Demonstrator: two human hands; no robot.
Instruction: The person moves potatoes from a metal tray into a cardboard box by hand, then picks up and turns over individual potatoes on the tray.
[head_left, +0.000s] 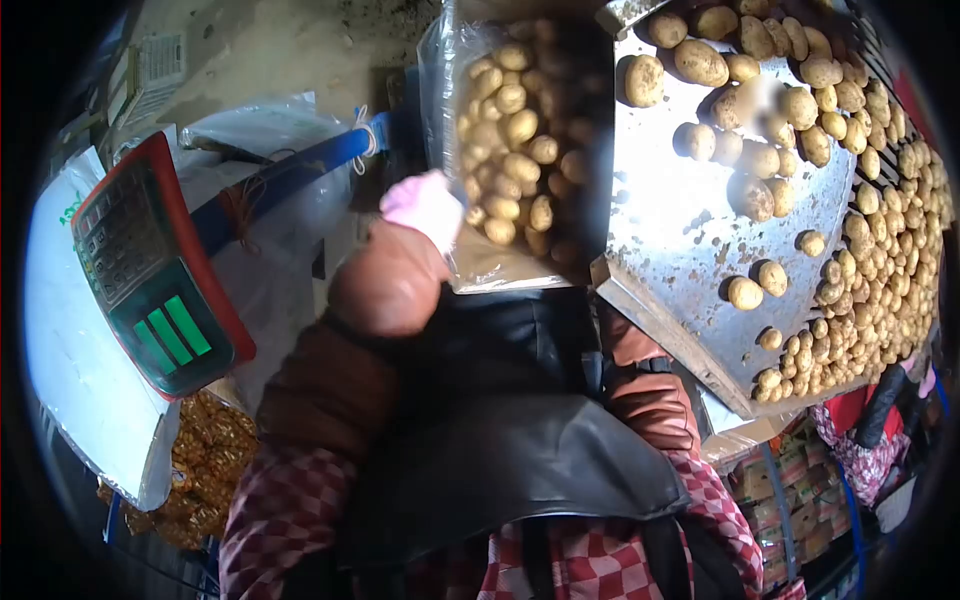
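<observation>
The lined box stands in the upper middle of the frame, its long axis running up and down the picture, its near end towards the person's body and its far end cut off by the top edge. The potatoes inside lie with their long axes at mixed angles.

The left hand, pale pink and blurred, is at the box's left edge, near its lower corner. Its forearm rises from the lower left, bent at the elbow, in a brown sleeve. Whether the fingers grip the edge or only rest there, I cannot tell. The right arm runs up from the lower right towards the metal table's wooden edge; its hand is hidden, so its state cannot be told.

Clear plastic lines the box and stands up along its left side; potatoes cover much of the floor inside, the right part being in shadow. On the metal table at upper right, loose potatoes lie scattered, massing densely along the right side. A red-framed scale display tilts at the left.
</observation>
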